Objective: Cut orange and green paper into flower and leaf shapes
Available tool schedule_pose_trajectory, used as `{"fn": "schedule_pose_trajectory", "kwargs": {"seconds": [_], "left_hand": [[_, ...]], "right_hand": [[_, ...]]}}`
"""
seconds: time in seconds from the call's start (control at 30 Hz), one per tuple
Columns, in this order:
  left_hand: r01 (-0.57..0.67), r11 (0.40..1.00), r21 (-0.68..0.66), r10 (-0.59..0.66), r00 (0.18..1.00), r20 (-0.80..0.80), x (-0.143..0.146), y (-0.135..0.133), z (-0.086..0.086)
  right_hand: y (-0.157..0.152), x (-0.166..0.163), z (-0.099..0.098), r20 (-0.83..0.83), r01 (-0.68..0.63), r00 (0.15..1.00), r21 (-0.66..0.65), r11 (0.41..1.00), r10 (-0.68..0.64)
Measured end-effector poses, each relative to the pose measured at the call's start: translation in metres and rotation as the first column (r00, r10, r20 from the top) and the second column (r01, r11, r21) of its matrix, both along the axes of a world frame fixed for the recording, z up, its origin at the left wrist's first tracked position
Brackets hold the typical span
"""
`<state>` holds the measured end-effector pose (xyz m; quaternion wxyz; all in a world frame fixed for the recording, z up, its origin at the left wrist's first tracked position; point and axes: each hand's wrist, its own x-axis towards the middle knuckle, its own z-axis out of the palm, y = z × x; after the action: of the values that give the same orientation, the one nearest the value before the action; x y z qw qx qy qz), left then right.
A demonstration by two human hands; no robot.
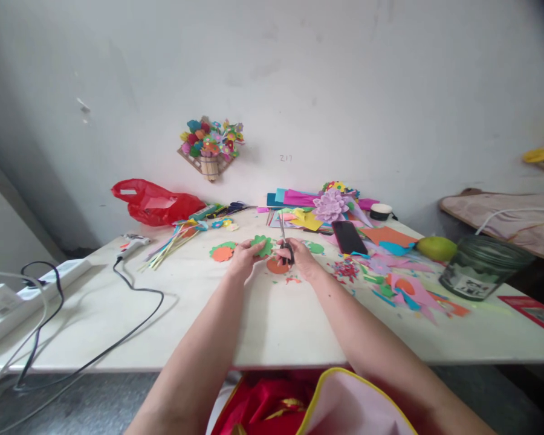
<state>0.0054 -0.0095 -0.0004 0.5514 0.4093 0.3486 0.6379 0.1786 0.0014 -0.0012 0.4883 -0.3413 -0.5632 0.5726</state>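
Observation:
Between the fingers of my left hand is a green scalloped foam or paper cutout, raised over the table. My right hand is closed round the dark handles of a pair of scissors, blades pointing away from me and upward, just right of the cutout. Beneath my hands lie an orange round piece and small scraps. Left of my left hand rests another orange piece on a green one. A further green cutout sits just beyond my right hand.
At left are a glue gun with its cord, a power strip and a red plastic bag. To the right lie a phone, coloured scraps, a yellow-green fruit and a glass jar. Coloured sheets lie by the wall.

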Motion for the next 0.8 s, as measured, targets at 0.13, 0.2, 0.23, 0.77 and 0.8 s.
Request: {"fn": "schedule_pose_trajectory", "kwargs": {"seconds": [0.13, 0.2, 0.23, 0.77, 0.8], "left_hand": [[-0.029, 1.0, -0.01, 0.03, 0.999, 0.033, 0.0, 0.001, 0.001], [-0.034, 0.999, -0.004, 0.034, 0.999, 0.038, 0.0, 0.002, 0.001], [-0.034, 0.999, -0.003, 0.034, 0.999, 0.035, 0.0, 0.002, 0.001], [-0.066, 0.998, 0.023, 0.065, 0.997, 0.049, 0.001, 0.001, 0.001], [-0.066, 0.998, 0.025, 0.065, 0.997, 0.049, 0.001, 0.001, 0.001]], "right_hand": [[-0.006, -0.001, 0.001, 0.063, -0.08, 0.995, 0.001, 0.997, 0.079], [-0.008, -0.002, 0.002, 0.102, -0.104, 0.99, 0.006, 0.995, 0.102], [-0.009, -0.002, 0.002, 0.119, -0.109, 0.987, 0.008, 0.994, 0.107], [-0.015, -0.001, 0.007, 0.21, -0.148, 0.967, 0.003, 0.989, 0.144], [-0.015, -0.001, 0.007, 0.205, -0.154, 0.967, 0.001, 0.988, 0.151]]}}
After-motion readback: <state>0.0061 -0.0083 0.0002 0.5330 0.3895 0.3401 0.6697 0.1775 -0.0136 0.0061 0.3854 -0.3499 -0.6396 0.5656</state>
